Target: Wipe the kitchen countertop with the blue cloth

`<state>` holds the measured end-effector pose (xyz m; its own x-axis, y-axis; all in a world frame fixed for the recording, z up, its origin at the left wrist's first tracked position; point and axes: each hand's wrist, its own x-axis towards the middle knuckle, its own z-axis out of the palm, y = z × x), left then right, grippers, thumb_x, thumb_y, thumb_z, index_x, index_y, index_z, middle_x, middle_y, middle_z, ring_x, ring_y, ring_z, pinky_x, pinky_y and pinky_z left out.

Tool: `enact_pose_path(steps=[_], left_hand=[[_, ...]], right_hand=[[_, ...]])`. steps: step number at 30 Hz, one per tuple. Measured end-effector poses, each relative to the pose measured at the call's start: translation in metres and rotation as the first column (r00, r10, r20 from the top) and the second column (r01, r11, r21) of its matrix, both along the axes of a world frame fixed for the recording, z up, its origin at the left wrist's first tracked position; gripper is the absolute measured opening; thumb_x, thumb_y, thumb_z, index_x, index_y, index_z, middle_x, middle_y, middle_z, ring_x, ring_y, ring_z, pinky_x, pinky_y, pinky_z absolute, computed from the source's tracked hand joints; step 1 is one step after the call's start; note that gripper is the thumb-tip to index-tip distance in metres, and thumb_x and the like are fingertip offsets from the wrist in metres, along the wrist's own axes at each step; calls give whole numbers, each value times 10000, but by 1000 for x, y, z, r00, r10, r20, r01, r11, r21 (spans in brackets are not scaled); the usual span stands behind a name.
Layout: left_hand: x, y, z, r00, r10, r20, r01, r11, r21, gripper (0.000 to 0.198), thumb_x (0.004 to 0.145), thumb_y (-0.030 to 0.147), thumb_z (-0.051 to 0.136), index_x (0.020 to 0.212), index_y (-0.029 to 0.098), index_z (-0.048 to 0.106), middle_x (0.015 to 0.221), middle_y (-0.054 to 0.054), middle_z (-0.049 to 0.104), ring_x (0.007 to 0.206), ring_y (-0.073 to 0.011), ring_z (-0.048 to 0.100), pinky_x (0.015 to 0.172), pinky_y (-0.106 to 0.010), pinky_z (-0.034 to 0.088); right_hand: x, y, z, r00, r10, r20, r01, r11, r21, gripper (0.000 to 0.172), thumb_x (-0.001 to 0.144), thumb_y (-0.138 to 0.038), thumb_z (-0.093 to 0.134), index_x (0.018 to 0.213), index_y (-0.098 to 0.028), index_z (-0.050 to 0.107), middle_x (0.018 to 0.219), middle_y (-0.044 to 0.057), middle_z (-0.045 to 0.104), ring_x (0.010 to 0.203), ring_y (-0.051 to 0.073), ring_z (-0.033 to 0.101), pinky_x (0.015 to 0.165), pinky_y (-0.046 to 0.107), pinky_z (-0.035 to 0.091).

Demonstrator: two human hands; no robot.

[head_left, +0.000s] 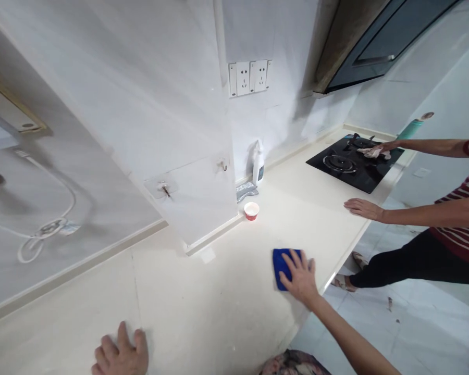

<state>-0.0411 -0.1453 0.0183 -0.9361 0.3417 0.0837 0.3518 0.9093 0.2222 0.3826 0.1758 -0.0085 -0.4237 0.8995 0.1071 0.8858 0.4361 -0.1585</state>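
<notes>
Blue cloth [281,265] lies flat near the surface's [203,312] front edge, pressed under the right hand [299,278] with fingers spread; wiping looks mid-stroke. The left hand [121,357] rests open and empty at the near edge. Further wiping would call for steady pressure. At the cooktop [354,161], another person [453,219] holds a rag [373,152].

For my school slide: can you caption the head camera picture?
Right hand presses blue cloth on counter; left hand rests flat.

The scene is viewed from one head-worn camera, tilted steeply down over the countertop [219,291], hob [354,162] at two o'clock.
</notes>
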Motion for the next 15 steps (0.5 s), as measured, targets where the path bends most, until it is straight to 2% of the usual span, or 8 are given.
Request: enact_pose_path(steps=[3,6,10,15], left_hand=[[-1,-1,-2,1000,6,-2,-6,1000,-3,807,904,619,161,1534,161,374,1602,-226,327,1519,-406,230,1209,-613,220],[0,-1,0,1000,10,-1,-10,1000,2,792,907,599,173,1521,151,395,1610,-235,318,1525,-407,218,1201,-619,230],[-1,-2,0,1000,11,10,-11,1000,8,783,908,581,171,1514,145,408,1617,-241,303,1539,-405,192,1195,-615,238],[-3,-5,-11,999,28,22,-29,999,36,776,916,608,165,1520,180,399,1631,-227,278,1551,-394,170,1215,-605,202]], right_hand=[[16,37,-5,974,-225,26,225,974,2,637,943,-576,415,1517,-302,467,1624,77,370,1478,459,265,1132,706,241],[3,54,-8,949,-316,-11,316,946,72,661,953,-539,393,1507,-189,482,1586,172,397,1449,486,294,1105,699,269],[-52,51,-7,932,-345,-109,360,916,178,699,960,-481,343,1468,-23,487,1503,336,422,1411,543,317,1037,757,278],[-142,37,3,952,-295,-79,302,949,89,706,938,-420,339,1475,25,448,1502,386,400,1397,546,357,1018,792,256]])
